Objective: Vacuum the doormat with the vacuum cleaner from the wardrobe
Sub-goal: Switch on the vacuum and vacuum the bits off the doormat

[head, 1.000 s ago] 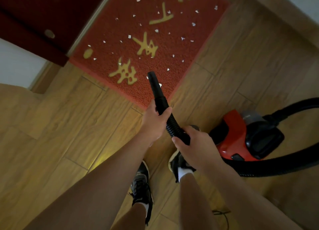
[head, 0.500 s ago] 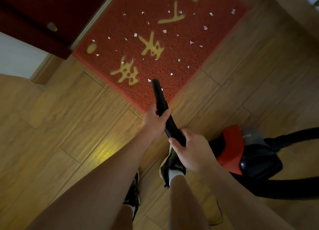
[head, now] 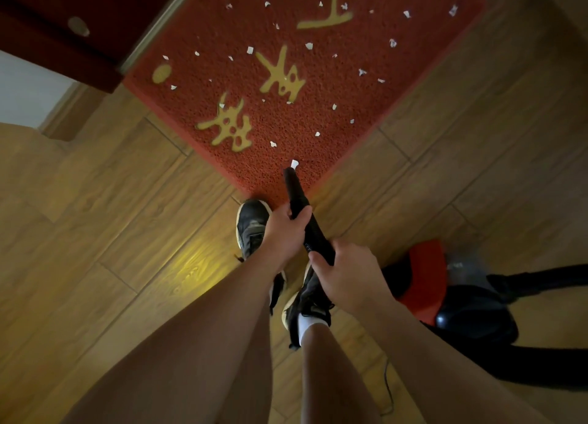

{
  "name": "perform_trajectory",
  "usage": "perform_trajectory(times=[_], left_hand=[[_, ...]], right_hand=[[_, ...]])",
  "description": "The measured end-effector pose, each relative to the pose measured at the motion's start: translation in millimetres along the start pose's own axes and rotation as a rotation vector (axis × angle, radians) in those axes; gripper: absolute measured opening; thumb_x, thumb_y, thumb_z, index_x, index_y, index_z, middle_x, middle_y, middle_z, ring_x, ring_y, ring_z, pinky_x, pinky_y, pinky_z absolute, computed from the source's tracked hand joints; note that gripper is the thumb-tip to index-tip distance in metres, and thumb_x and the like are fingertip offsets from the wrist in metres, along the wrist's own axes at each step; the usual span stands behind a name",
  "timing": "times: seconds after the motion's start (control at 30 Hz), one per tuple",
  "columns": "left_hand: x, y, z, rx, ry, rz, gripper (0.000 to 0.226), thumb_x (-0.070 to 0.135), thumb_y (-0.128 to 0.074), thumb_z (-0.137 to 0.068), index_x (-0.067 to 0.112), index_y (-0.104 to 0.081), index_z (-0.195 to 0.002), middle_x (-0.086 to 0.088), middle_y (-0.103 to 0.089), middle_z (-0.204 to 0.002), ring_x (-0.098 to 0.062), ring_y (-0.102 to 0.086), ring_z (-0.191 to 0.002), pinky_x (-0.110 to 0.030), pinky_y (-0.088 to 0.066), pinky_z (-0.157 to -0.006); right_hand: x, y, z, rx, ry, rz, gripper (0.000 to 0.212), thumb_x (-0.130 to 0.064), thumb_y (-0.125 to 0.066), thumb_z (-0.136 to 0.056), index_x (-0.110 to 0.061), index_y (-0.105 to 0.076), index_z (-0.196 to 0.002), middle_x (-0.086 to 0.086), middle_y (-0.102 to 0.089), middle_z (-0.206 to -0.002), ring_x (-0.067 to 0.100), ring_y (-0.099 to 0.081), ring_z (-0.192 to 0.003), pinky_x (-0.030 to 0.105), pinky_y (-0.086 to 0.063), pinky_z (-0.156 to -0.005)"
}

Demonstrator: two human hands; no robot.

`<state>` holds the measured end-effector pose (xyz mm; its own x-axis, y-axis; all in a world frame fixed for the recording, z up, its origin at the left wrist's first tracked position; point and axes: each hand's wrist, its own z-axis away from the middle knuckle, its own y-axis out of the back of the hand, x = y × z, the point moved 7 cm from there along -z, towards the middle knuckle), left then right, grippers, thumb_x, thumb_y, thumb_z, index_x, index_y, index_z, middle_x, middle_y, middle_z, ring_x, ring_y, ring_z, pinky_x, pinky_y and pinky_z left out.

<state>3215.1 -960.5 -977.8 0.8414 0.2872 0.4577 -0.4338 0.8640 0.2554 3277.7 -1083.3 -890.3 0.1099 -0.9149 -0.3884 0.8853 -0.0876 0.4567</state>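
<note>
A red doormat [head: 318, 111] with gold characters lies on the wooden floor, strewn with several white paper scraps. Both hands hold the black vacuum hose [head: 297, 197]. My left hand [head: 284, 232] grips it nearer the nozzle, and my right hand [head: 345, 277] grips it lower down. The nozzle tip sits over the mat's near corner, just below a white scrap [head: 294, 164]. The red and black vacuum cleaner body [head: 445, 293] stands on the floor at the right, behind my right arm.
A dark red door [head: 63, 19] with a pale threshold strip borders the mat's upper left. My two black shoes [head: 253, 226] stand at the mat's near corner. The hose loops along the right edge, and a thin black cord [head: 386, 388] lies on the floor below.
I have stepped forward: my left foot now reaches the mat's corner. The nozzle has drawn back toward the mat's near corner, and the vacuum body sits farther down to the right in view.
</note>
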Motion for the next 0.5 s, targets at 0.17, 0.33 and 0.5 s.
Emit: perform_trajectory(times=[0.17,0.33,0.5], left_hand=[[-8.0,-0.7,-12.2,-0.035,0.019,-0.010,0.027,0.040,-0.060,-0.099,0.015,-0.068,-0.105,-0.004,-0.068,-0.089,-0.020,-0.066,-0.080,-0.031,-0.047,-0.065],[-9.4,-0.7,-20.1,-0.062,0.020,0.002,0.027,0.040,-0.060,-0.099,0.016,-0.069,-0.106,-0.005,-0.069,-0.091,-0.022,-0.068,-0.084,-0.038,-0.053,-0.071],[-7.8,-0.3,-28.3,-0.084,0.015,0.024,0.025,0.039,-0.061,-0.099,0.017,-0.069,-0.108,-0.004,-0.069,-0.092,-0.023,-0.067,-0.087,-0.040,-0.055,-0.078]], right_hand=[[-3.7,-4.4,-7.5,0.023,-0.006,0.026,0.034,-0.048,-0.054,-0.097,-0.014,-0.057,-0.089,0.001,-0.064,-0.078,0.017,-0.062,-0.069,0.036,-0.056,-0.067],[-6.2,-6.9,-12.3,0.020,-0.022,0.020,0.035,-0.048,-0.053,-0.098,-0.014,-0.058,-0.090,0.002,-0.064,-0.078,0.017,-0.060,-0.068,0.037,-0.056,-0.067],[-6.1,-8.9,-17.5,0.016,-0.047,0.008,0.033,-0.048,-0.054,-0.098,-0.018,-0.053,-0.082,-0.004,-0.055,-0.069,0.011,-0.051,-0.058,0.030,-0.049,-0.058]])
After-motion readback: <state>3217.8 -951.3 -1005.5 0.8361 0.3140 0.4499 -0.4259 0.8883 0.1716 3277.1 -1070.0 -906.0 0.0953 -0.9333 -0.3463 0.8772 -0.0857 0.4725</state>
